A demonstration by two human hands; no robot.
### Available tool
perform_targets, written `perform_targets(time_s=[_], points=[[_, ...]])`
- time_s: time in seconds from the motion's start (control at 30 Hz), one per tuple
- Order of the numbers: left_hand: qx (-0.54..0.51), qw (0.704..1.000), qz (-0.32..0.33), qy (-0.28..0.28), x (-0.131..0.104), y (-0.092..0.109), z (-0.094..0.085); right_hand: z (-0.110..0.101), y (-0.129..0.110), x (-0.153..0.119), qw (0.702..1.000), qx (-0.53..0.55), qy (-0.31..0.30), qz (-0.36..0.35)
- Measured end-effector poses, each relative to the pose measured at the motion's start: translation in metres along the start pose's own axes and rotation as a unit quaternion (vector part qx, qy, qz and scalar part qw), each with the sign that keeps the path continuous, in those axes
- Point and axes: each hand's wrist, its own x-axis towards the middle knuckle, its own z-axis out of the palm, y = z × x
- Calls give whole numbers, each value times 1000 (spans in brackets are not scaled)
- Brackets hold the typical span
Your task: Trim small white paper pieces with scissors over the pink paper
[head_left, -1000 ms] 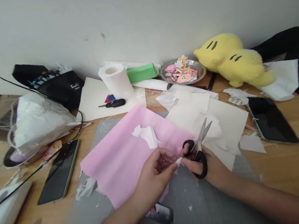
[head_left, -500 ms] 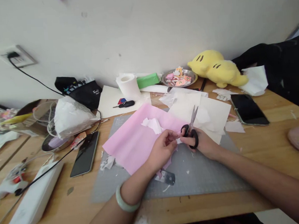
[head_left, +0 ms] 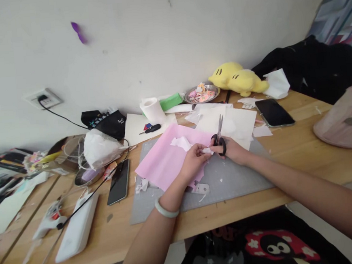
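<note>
Over the grey cutting mat (head_left: 241,184), my left hand (head_left: 193,162) is closed, pinching a small white piece of paper (head_left: 208,150). My right hand (head_left: 234,149) is wrapped around black-handled scissors (head_left: 219,125), whose blades point up, away from me and slightly apart. The right fingertips also meet the white piece, close to the left ones. Beneath my hands lies a pink sheet (head_left: 163,161) with a torn-looking white scrap (head_left: 181,143) on it. A flat metal piece with holes (head_left: 203,188) shows partly from under the pink sheet's near edge.
Two phones (head_left: 119,182) (head_left: 274,113) flank the mat. A white power strip (head_left: 77,229) lies left. Behind are a paper roll (head_left: 153,110), a metal dish of cutouts (head_left: 202,94) and a yellow plush toy (head_left: 237,78). A pinkish bag (head_left: 342,119) stands right.
The camera view has tilted and shifted, bringing the bag and my printed clothing into sight. Both hands stay together at the white paper, scissors still in the right, with only slight finger movement.
</note>
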Motion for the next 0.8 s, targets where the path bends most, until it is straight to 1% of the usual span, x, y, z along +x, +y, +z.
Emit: perform_targets(time_s=[0.33,0.5,0.8], points=[[-8,1000,18,-1,-4,5,-1,-4,9,4,1000,3,4,-7],[-5,1000,25,10,-4,2,0,-4,14,7,1000,6,-4,1],[38,999,12,-13,0,-2,-5,-5,20,11,999,36,17,1]])
